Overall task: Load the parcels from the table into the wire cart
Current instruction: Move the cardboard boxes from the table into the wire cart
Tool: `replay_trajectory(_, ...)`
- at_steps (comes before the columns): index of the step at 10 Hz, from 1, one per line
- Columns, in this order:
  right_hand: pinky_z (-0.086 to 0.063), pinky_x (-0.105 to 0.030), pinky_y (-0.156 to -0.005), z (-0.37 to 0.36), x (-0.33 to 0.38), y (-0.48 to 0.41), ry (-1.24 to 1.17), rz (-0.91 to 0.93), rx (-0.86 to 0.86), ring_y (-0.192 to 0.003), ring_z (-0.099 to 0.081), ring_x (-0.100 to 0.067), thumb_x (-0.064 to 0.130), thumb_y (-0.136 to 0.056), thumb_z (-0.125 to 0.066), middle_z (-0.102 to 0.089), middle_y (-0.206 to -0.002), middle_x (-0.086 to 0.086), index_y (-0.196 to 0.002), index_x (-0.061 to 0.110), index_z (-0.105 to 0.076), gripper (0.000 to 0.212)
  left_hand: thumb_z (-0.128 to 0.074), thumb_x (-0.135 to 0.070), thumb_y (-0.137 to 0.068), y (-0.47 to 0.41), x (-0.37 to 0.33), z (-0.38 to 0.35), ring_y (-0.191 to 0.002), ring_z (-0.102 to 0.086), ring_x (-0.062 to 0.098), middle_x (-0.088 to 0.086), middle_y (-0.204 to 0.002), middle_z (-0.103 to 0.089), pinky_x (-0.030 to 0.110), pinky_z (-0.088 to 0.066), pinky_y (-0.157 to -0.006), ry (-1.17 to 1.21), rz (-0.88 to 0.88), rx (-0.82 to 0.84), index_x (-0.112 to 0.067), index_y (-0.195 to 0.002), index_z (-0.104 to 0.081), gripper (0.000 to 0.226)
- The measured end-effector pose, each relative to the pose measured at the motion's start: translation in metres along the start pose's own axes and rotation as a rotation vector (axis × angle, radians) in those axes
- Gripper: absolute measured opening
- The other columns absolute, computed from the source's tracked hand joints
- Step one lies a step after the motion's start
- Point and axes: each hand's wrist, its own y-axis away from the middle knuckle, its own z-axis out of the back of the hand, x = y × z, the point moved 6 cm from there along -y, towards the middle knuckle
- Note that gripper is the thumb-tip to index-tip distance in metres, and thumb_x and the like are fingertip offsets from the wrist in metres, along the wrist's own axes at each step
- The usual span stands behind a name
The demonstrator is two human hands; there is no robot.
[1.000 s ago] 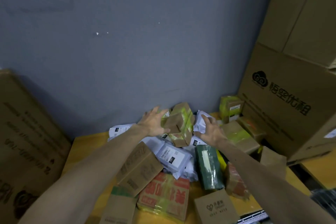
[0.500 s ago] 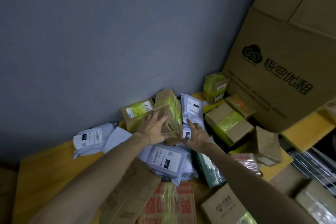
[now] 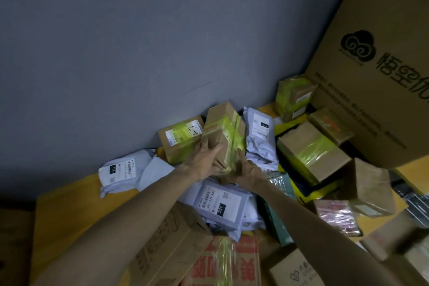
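1. The box (image 3: 224, 132), tan with yellow-green tape, stands tilted at the back of the counter (image 3: 69, 204). Its far end is close to the wall (image 3: 116, 53), and its near end rests on the bags below it.
2. The left grip (image 3: 204, 162) clasps the box's near left corner, with fingers on the left face and thumb across the near face.
3. The right grip (image 3: 249, 172) is open. Its fingers lie straight against the box's lower right edge, and the index finger points up along the tape.
4. At 9 o'clock from the box, touching it, the 1-3 box (image 3: 181, 139) sits against the wall with its label up.
5. At 3 o'clock a grey bag (image 3: 260, 134) leans on the box's right side.
6. At 6 o'clock, just below both grips, lies the 231 bag (image 3: 216, 199), label up.
7. At 8 o'clock, well apart, a white bag (image 3: 118, 174) lies on the counter near the wall.
8. Past the grey bag, at 4 o'clock, sits a taped box (image 3: 311, 151). A big carton (image 3: 371, 76) towers at 2 o'clock.
9. A long box (image 3: 171, 251) lies under the left forearm at 7 o'clock. A red box (image 3: 227, 262) lies at 6 o'clock by the bottom edge. A green parcel (image 3: 276, 223) lies under the right forearm at 5 o'clock.
10. Blurred grey bars at the right edge, at 4 o'clock, look like the cart (image 3: 417, 202). I cannot tell what it holds.
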Motion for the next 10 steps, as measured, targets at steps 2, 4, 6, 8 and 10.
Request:
replay_trajectory(2, -0.04, -0.035, -0.1, -0.007, 0.002, -0.006, -0.173, -0.039, 0.031, -0.125, -0.048, -0.037, 0.04, -0.066, -0.089, -0.04, -0.139, -0.022, -0.157, 0.031, 0.004, 0.131, -0.077, -0.024, -0.082, 0.014, 0.02, -0.017, -0.129, -0.044, 0.033, 0.008, -0.152, -0.022, 0.048, -0.048, -0.1, 0.239, 0.014, -0.045, -0.028, -0.14, -0.028, 0.077)
replay_trajectory(4, -0.033, -0.041, -0.112, -0.001, 0.014, -0.003, -0.171, 0.025, -0.103, -0.132, -0.034, -0.042, 0.024, -0.063, -0.092, -0.021, -0.142, -0.024, -0.156, 0.029, 0.004, 0.135, -0.08, -0.013, -0.079, 0.011, 0.028, -0.022, -0.146, -0.019, 0.034, 0.009, -0.163, 0.0, 0.051, -0.041, -0.109, 0.268, 0.03, -0.072, -0.041, -0.156, 0.002, 0.115)
replay_trajectory(6, -0.028, -0.052, -0.115, 0.009, 0.011, -0.01, -0.176, 0.086, -0.157, -0.141, -0.024, -0.045, 0.024, -0.074, -0.085, -0.012, -0.157, -0.021, -0.156, 0.029, 0.002, 0.12, -0.076, -0.021, -0.085, 0.007, 0.025, -0.015, -0.145, -0.02, 0.036, 0.012, -0.162, -0.013, 0.052, -0.037, -0.11, 0.239, 0.103, -0.103, -0.045, -0.154, 0.008, 0.111)
replay_trajectory(8, -0.045, -0.016, -0.094, 0.013, 0.007, -0.016, -0.441, 0.083, -0.027, -0.127, -0.04, -0.012, 0.014, -0.05, -0.096, -0.04, -0.145, -0.004, -0.156, 0.023, -0.004, 0.14, -0.08, -0.024, -0.079, 0.004, 0.017, 0.009, -0.126, -0.049, 0.03, 0.005, -0.156, -0.033, 0.042, -0.049, -0.098, 0.312, 0.177, -0.084, -0.052, -0.152, -0.004, 0.109)
replay_trajectory(10, -0.046, -0.026, -0.098, 0.046, 0.023, 0.006, -0.431, 0.155, 0.063, -0.127, -0.052, -0.021, 0.011, -0.065, -0.091, -0.051, -0.141, -0.003, -0.147, 0.026, -0.035, 0.1, -0.083, -0.019, -0.078, 0.017, 0.01, 0.027, -0.138, -0.041, 0.02, -0.003, -0.16, -0.029, 0.025, -0.039, -0.102, 0.482, 0.187, -0.004, -0.046, -0.154, -0.012, 0.107)
